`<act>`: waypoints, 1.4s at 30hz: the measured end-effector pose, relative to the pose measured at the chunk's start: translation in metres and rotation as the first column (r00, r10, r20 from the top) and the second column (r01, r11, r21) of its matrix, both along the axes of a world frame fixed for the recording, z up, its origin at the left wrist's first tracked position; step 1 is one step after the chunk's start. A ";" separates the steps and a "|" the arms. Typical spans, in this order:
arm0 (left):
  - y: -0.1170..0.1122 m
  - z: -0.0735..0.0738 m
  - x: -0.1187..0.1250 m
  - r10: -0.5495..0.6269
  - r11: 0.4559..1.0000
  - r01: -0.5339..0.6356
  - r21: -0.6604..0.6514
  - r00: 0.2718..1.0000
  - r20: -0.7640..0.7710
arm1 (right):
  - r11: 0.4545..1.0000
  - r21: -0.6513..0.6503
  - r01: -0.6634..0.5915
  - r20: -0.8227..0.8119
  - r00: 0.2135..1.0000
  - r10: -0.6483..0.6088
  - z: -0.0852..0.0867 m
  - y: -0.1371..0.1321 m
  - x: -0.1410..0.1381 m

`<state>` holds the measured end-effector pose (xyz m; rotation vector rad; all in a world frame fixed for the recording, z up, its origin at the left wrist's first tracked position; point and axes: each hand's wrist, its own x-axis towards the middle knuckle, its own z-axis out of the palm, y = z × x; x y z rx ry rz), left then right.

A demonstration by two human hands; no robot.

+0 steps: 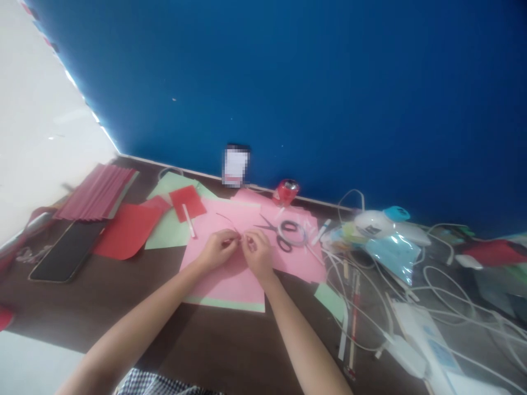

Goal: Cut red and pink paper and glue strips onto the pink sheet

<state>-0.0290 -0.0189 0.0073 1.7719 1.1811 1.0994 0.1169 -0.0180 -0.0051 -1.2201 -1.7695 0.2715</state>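
Viewed from head height, looking down on a dark brown table (206,340) set against a blue wall (288,82). Pinched a thin dark strip (229,220) between the left hand (220,248) and the right hand (256,253), the fingertips of both closed on it and almost touching, just above a pink paper sheet (230,280) in the middle of the table, with the strip's free end curving back and to the left. Just beyond the right hand, on the pink paper: black-handled scissors (280,233) beside a clear tape ring (293,235). Farther back, by the wall: a red can (286,192). To the left: green paper (168,233), a curled red sheet (127,230), a pleated dark-red stack (96,192) and a black phone (68,251). To the right: tangled white cables (436,274).
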 end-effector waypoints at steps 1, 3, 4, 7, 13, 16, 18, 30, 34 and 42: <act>0.000 0.001 0.000 0.005 1.000 -0.004 -0.017 1.000 0.002 | 1.000 0.008 0.021 -0.009 1.000 -0.021 0.000 0.001 0.002; -0.001 0.002 0.000 0.007 0.999 -0.007 -0.050 1.000 0.000 | 0.997 0.015 0.070 -0.028 0.997 -0.070 0.000 0.006 0.008; -0.001 0.003 0.000 0.007 0.998 -0.007 -0.063 1.000 -0.005 | 0.995 0.014 0.098 -0.036 0.995 -0.098 0.000 0.009 0.013; -0.002 0.006 0.000 0.008 0.997 -0.009 -0.081 1.000 -0.011 | 0.981 0.020 0.194 -0.047 0.980 -0.193 0.000 0.019 0.034; 0.000 0.006 -0.003 0.004 0.997 -0.004 -0.080 1.000 -0.003 | 0.877 0.035 0.480 -0.092 0.875 -0.475 -0.002 0.035 0.085; 0.002 0.004 -0.006 0.006 0.999 -0.007 -0.041 0.999 -0.036 | 0.797 0.047 0.602 -0.106 0.797 -0.595 -0.006 0.040 0.105; 0.003 0.003 -0.009 0.006 1.000 -0.007 -0.019 0.997 -0.073 | 0.744 0.075 0.664 -0.115 0.747 -0.655 -0.010 0.043 0.117; 0.012 0.012 -0.031 -0.069 0.961 0.211 0.178 0.807 -0.587 | 0.750 0.149 0.644 -0.108 0.765 -0.635 -0.003 0.038 0.117; 0.008 0.021 -0.027 -0.071 0.898 0.393 0.197 0.571 -0.818 | 0.812 0.089 0.577 -0.117 0.815 -0.567 0.009 0.030 0.100; -0.010 0.006 -0.033 0.027 0.854 0.448 0.266 0.472 -0.881 | 0.868 -0.496 -0.025 -0.311 0.938 -0.151 0.018 0.017 0.040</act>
